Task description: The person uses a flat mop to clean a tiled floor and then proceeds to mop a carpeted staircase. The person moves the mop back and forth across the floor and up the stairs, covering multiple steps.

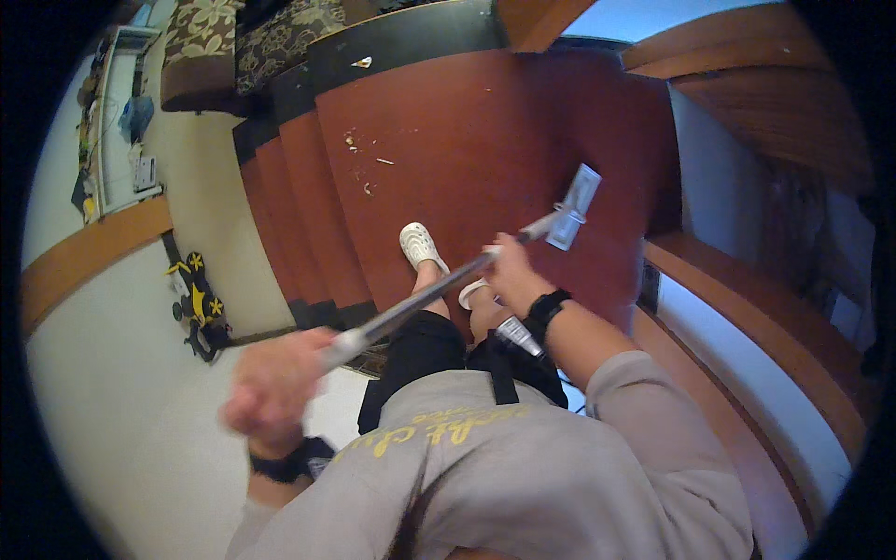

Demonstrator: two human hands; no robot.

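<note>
My left hand (pixel 276 388), blurred, is closed around the upper end of a metal pole (pixel 420 297) at the lower left. Farther down the same pole, near its joint, my right hand (pixel 514 266) grips it. The pole ends in a flat, light rectangular mop head (pixel 575 206), which rests on the red floor (pixel 462 154) to the right of my feet. Small pale debris (pixel 352 143) and a short white stick (pixel 384 162) lie on the floor left of the mop head, near the step edge.
Red steps (pixel 301 210) with black ends go down at the left. Patterned upholstered furniture (pixel 203 42) stands at the upper left. A black and yellow toy vehicle (pixel 198 301) is at the lower left. A curved wooden rail (pixel 763 329) runs along the right. A white clog (pixel 418 243) is on my foot.
</note>
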